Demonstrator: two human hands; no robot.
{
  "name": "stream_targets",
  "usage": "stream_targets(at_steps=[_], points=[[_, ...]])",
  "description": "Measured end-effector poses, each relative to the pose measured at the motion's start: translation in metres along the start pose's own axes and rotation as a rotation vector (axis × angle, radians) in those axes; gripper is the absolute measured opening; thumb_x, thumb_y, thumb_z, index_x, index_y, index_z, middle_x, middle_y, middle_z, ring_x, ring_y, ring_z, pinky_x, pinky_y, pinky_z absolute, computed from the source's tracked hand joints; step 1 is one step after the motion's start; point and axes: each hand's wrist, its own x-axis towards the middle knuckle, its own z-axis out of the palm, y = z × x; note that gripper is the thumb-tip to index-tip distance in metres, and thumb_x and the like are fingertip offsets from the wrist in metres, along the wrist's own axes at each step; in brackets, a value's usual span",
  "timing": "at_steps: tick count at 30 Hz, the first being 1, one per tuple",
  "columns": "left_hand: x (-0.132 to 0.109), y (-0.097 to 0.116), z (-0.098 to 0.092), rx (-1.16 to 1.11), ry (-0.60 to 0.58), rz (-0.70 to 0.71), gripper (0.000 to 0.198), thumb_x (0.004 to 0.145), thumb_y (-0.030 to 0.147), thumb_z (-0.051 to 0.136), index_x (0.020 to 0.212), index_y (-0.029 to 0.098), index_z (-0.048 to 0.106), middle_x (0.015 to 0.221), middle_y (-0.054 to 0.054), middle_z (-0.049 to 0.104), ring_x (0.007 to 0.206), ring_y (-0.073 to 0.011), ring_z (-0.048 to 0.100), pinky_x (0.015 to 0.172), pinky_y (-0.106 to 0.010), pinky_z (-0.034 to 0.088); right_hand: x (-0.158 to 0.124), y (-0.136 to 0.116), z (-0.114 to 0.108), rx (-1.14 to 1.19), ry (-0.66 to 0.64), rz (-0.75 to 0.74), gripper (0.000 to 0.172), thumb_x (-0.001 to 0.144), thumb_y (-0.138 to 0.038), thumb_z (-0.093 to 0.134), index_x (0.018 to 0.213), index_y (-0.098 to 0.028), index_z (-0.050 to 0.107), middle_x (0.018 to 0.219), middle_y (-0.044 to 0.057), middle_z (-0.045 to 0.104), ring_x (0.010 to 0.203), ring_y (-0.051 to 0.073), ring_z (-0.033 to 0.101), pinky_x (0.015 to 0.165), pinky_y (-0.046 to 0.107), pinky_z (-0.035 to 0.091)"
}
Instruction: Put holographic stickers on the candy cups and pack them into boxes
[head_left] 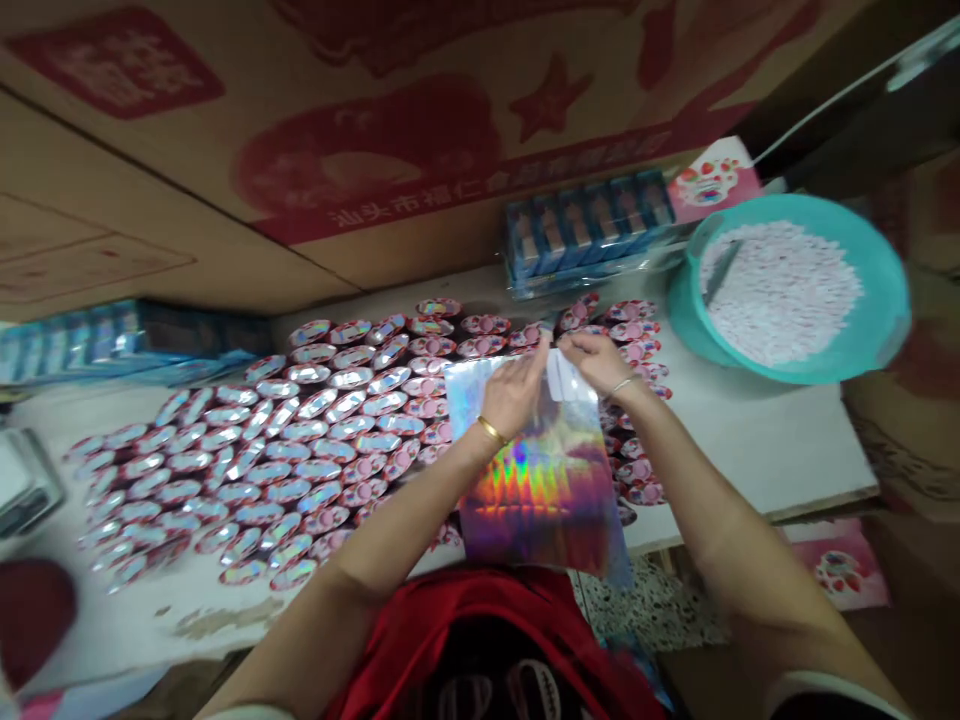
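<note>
My left hand (pixel 514 395) and my right hand (pixel 596 360) meet at the top edge of a shiny holographic bag (pixel 544 480) that lies on the white table (pixel 750 440). Both hands have their fingers closed on the bag's upper rim, near a small white piece (pixel 562 378) at its mouth. A gold bangle circles my left wrist and a thin bracelet my right. Around the bag lie several small oval shiny packets (pixel 315 440) with pink and red print, spread in rows over the table.
A teal basin (pixel 870 330) filled with small white pieces stands at the right. Blue boxed packs (pixel 589 225) lie behind the packets, more blue packs (pixel 112 335) at the left. Printed cardboard cartons (pixel 300 130) wall the far side. Red cloth (pixel 480 630) covers my lap.
</note>
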Motion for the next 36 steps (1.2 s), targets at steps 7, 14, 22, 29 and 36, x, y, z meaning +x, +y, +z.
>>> stream_targets(at_steps=[7,14,22,29,36], points=[[-0.043,0.017,-0.024,-0.263,0.061,-0.048,0.057,0.095,0.021,0.041,0.149,0.017,0.026,0.091,-0.006,0.064,0.085,-0.0176,0.06,0.083,-0.032,0.048,0.0,0.022,-0.014,-0.369,0.097,-0.087,0.038,0.082,-0.05,0.048,0.07,-0.016,0.063,0.067,0.007,0.06,0.069,0.021,0.055,0.067,0.036,0.045],[-0.134,0.002,-0.109,-0.73,0.438,-0.531,0.069,0.086,0.025,0.062,0.146,0.027,0.03,0.084,0.0,0.056,0.076,-0.0113,0.056,0.074,-0.026,0.049,-0.065,-0.029,0.068,-0.199,0.254,-0.261,0.063,0.087,-0.068,0.037,0.109,-0.017,0.066,0.108,0.015,0.066,0.106,0.027,0.058,0.092,0.045,0.044],[-0.214,-0.024,-0.131,-0.816,0.683,-0.944,0.065,0.076,0.032,0.073,0.133,0.023,0.044,0.074,0.003,0.053,0.062,-0.0076,0.051,0.058,-0.019,0.043,-0.144,-0.055,0.214,0.347,-0.177,0.048,0.049,0.073,-0.067,0.06,0.08,-0.019,0.064,0.074,0.002,0.063,0.068,0.016,0.056,0.068,0.029,0.047],[-0.237,-0.042,-0.099,-0.759,0.656,-1.043,0.072,0.076,0.03,0.067,0.14,0.02,0.035,0.072,0.004,0.055,0.061,-0.0098,0.054,0.061,-0.024,0.045,-0.122,-0.043,0.228,-0.124,-0.179,-0.2,0.026,0.088,-0.04,0.052,0.072,-0.02,0.057,0.073,0.002,0.058,0.072,0.017,0.052,0.072,0.031,0.041],[-0.234,-0.052,-0.081,-0.278,0.473,-1.062,0.073,0.076,0.025,0.061,0.143,0.017,0.035,0.077,0.002,0.065,0.076,-0.0166,0.063,0.086,-0.038,0.039,-0.094,-0.041,0.233,-0.712,-0.217,-0.477,0.022,0.095,-0.032,0.048,0.089,-0.019,0.065,0.095,0.01,0.062,0.099,0.026,0.049,0.089,0.039,0.034]])
